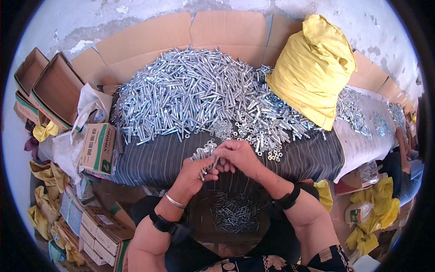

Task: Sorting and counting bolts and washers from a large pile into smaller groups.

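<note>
My left hand [195,171] is closed around several silvery metal bolts [207,171], whose ends poke out between the fingers. Pressed up against it, my right hand [238,156] has its thumb and fingertips pinched together at the bolts; what lies in that pinch is too small to tell. Beyond both hands, a large heap of shiny bolts [181,90] covers the striped dark cloth [154,158]. Flat washers [223,128] and hex nuts [274,155] lie along the heap's near edge. Below my hands, a pile of darker bolts [235,213] rests between my knees.
A full yellow sack [312,72] stands on the heap's right side. Cardboard sheets [229,29] line the wall behind. Open boxes [59,88] and a printed carton [97,147] are at the left. More cartons [102,231] sit lower left. Another person's arm [402,145] shows at far right.
</note>
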### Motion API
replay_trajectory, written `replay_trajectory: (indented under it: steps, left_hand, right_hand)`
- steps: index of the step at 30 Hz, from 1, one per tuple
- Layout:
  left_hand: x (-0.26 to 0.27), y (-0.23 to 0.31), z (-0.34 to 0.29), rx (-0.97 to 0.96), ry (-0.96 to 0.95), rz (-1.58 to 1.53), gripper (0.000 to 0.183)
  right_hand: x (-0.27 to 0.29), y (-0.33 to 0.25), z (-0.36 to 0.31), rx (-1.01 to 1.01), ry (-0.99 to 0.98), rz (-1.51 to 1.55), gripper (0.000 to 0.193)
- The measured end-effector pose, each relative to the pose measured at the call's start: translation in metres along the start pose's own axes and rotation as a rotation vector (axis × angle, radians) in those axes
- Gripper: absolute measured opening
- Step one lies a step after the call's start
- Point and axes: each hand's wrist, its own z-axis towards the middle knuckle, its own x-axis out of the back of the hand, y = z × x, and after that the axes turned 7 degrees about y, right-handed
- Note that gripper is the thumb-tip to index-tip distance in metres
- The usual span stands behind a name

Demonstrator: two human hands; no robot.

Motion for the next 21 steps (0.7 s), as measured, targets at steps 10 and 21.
replay_trajectory:
  steps: [10, 21]
  left_hand:
    - [0.011, 0.016, -0.002, -0.095, -0.037, -0.246, 0.015]
    - [0.012, 0.009, 0.001, -0.056, 0.078, -0.16, 0.012]
  right_hand:
    - [0.001, 0.032, 0.008, 0.689, 0.222, -0.976, 0.013]
    - [0.014, 0.03, 0.02, 0.491, 0.365, -0.742, 0.007]
